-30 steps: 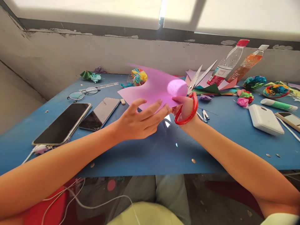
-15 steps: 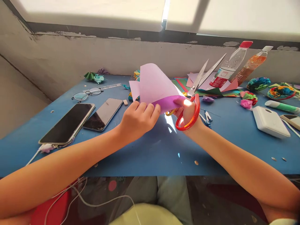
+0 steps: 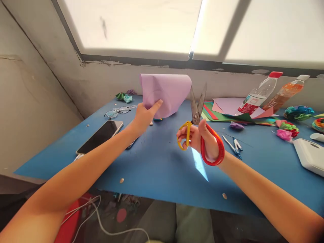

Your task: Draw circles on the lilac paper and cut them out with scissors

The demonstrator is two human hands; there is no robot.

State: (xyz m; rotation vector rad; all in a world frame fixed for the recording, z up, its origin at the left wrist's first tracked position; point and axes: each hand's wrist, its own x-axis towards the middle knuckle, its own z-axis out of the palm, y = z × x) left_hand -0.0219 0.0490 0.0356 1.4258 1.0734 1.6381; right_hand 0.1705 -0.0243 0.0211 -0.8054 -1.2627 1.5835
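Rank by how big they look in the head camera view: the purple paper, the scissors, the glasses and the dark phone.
1. purple paper
2. scissors, though nearness to the camera may flatter them
3. dark phone
4. glasses

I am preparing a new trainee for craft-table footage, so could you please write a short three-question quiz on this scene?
1. True or false: the left hand holds the pink paper sheet up off the blue table.
2. What does the right hand hold? A) a glue stick B) the scissors C) a bottle
3. Fill in: the scissor blades point ____ and are slightly open.

Key
1. True; the sheet is curled and raised in front of the wall.
2. B; fingers are through the yellow and red handles.
3. Upward; they are apart from the paper.
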